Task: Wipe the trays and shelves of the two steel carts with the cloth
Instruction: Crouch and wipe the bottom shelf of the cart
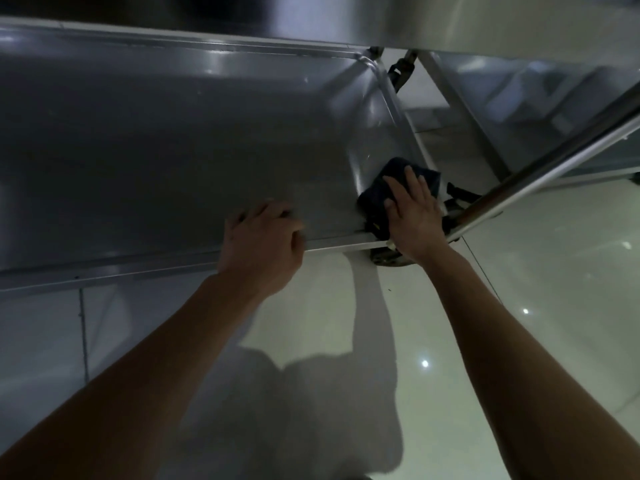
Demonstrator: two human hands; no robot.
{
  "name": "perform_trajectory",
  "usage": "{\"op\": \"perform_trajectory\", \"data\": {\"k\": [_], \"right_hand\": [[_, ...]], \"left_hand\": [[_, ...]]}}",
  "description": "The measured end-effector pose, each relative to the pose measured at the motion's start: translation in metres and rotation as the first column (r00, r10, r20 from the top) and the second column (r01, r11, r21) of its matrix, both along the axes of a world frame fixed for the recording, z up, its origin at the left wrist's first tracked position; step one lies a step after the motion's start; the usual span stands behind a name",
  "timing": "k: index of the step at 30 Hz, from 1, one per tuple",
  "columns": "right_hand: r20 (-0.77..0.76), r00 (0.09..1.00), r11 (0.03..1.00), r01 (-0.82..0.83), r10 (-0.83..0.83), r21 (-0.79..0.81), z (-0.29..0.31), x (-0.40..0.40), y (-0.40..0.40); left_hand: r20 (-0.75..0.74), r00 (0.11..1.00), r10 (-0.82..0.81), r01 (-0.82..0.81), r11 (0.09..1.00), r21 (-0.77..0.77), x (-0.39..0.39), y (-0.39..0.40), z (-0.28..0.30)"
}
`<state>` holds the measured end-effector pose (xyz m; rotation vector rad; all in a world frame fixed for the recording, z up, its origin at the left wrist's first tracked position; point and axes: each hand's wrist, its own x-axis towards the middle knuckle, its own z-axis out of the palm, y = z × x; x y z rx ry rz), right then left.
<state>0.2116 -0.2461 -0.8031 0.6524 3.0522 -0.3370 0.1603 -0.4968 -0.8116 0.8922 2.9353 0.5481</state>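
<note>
Cloth [388, 188]: dark, bunched, lying in the near right corner of the low steel tray [180, 157], overlapping the near rim.

Right hand [414, 211]: flat on top of the cloth, fingers straight and spread, pressing it down rather than gripping it; fingertips point toward the far right corner.

Left hand [265, 237]: on the near rim of the same tray, left of the cloth and apart from it; fingers curled over the edge into the tray, holding the rim, apparently to steady the cart.

Tray: long axis runs left to right; almost all of its floor stretches left and far from the cloth. Any wiping stroke from this corner would likely travel leftward along that axis, or away along the right wall. Right hand is the nearer one and already on the cloth.

Surroundings: upper shelf [450, 19] overhead, slanting cart post [554, 161] at right, caster [384, 256] under the corner, pale glossy floor [519, 306].
</note>
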Motion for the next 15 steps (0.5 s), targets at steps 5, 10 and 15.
{"op": "perform_trajectory", "data": {"k": [5,10,15], "right_hand": [[0.018,0.999,0.999,-0.026,0.026,-0.024,0.001,-0.013,-0.028],[-0.004,0.988,0.987,-0.155,0.155,-0.044,-0.004,-0.051,-0.084],[0.001,0.962,0.960,-0.274,0.274,-0.066,-0.010,-0.101,-0.174]], "left_hand": [[-0.003,0.999,0.034,-0.033,0.991,0.133,-0.012,-0.051,0.006],[-0.111,0.950,0.292,-0.293,0.956,0.007,-0.032,-0.138,0.008],[-0.082,0.920,0.384,-0.388,0.920,-0.056,-0.041,-0.200,0.009]]}}
